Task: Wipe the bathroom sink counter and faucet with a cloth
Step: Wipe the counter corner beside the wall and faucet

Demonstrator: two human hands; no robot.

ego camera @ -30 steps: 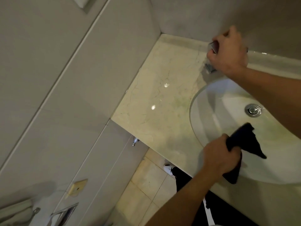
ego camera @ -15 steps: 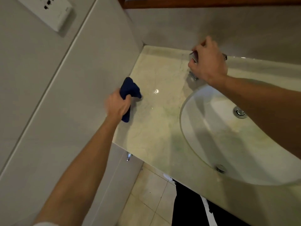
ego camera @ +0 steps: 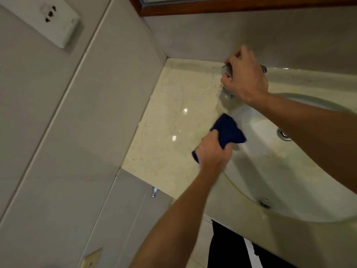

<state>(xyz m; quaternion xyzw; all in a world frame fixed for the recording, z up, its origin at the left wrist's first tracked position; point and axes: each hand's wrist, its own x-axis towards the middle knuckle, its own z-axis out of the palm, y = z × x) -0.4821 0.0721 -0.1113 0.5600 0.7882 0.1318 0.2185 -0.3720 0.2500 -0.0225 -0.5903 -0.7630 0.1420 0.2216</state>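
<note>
We judge wiping midway: our left hand [ego camera: 212,151] grips the cloth [ego camera: 228,130] at the sink's [ego camera: 289,171] left rim; our right hand [ego camera: 245,80] grips the faucet [ego camera: 228,93], unwiped.

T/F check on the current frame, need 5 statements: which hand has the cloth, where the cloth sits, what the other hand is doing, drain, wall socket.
1. The left hand grips the dark blue cloth. True.
2. The cloth lies in the corner of the counter against the side wall. False: it is at the left rim of the sink basin, near the faucet.
3. The right hand is on the chrome faucet. True.
4. The drain is covered by the cloth. False: it shows uncovered in the basin, partly cut off by the right forearm.
5. A plug is in the wall socket. False: the socket has nothing plugged in.
</note>
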